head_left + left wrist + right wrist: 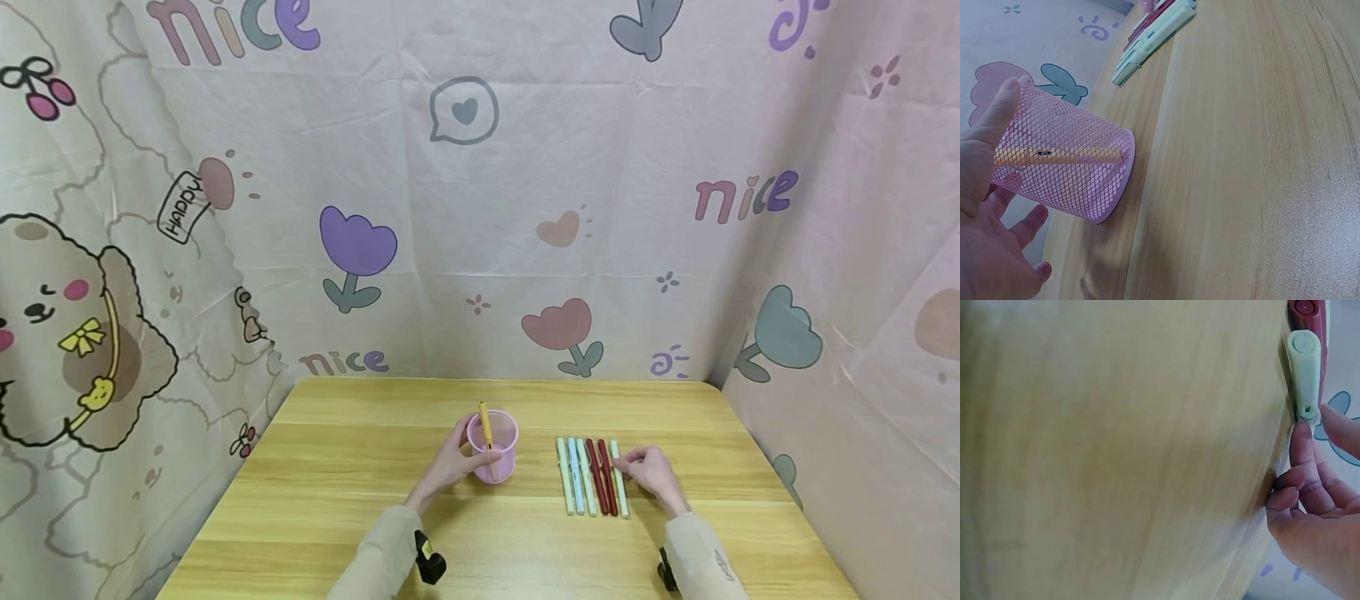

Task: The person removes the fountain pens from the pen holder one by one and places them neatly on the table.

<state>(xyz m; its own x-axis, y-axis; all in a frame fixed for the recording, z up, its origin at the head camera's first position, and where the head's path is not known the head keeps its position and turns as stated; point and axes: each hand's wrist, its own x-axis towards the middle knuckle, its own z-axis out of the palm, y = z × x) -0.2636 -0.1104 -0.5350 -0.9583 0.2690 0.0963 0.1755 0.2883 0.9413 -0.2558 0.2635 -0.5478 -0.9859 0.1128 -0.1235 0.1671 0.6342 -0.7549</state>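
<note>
My left hand (455, 458) grips a pink mesh pen cup (1085, 125), thumb at its rim and fingers round the far side. Inside the cup leans a yellow pen (486, 427), visible through the mesh. To the right, several pens lie side by side on the table. The rightmost is a light green pen (1305, 372), which my right hand (651, 472) pinches between thumb and index finger at its side. Next to it are two dark red pens (602, 479). Further left come a second light green pen (587, 479), a light blue pen (576, 477) and a third light green pen (565, 477).
The wooden table (337, 467) runs back to a printed cloth (465, 208) that hangs behind it and along both sides. Black wrist straps (429, 558) sit over the light sleeves (382, 550).
</note>
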